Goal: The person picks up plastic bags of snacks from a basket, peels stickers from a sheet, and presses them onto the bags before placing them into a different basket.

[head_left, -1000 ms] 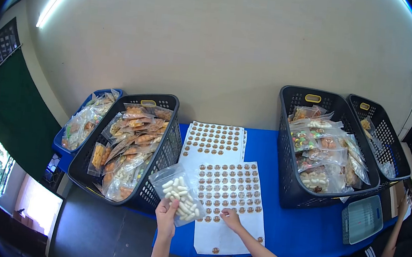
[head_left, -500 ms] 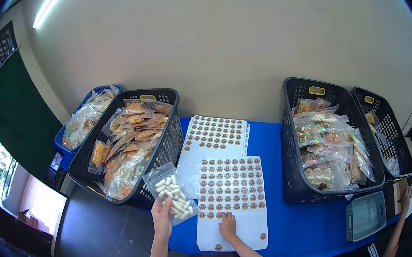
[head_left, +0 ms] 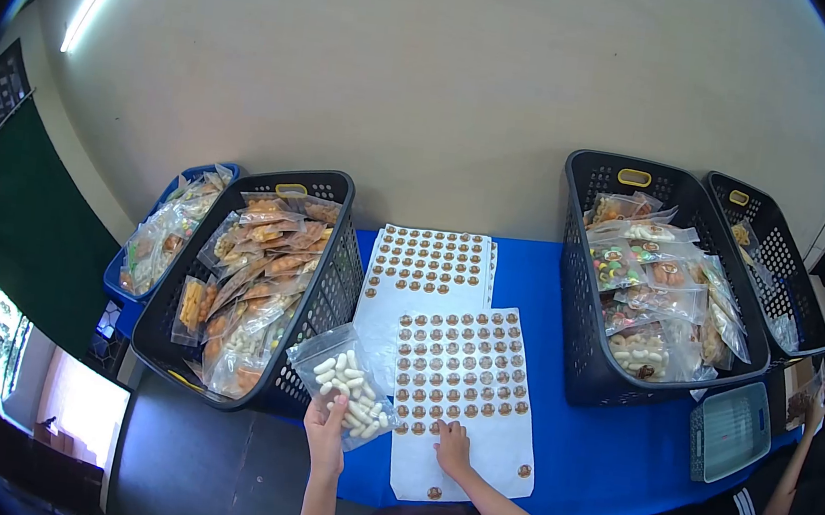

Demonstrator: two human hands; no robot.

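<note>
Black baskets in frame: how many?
3. Left basket, at the left end of the blue-covered table; right basket, toward its right end; far-right basket, just beyond that one. Any in the dark image edges would be hidden.

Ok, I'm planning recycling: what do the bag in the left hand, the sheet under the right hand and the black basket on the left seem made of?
Bag: probably thin, glossy plastic film; white pieces show through it.
Sheet: likely matte paper, thin with little glare, perhaps coated.
Basket: looks like moulded plastic, satin-finished, with regular perforations.
</note>
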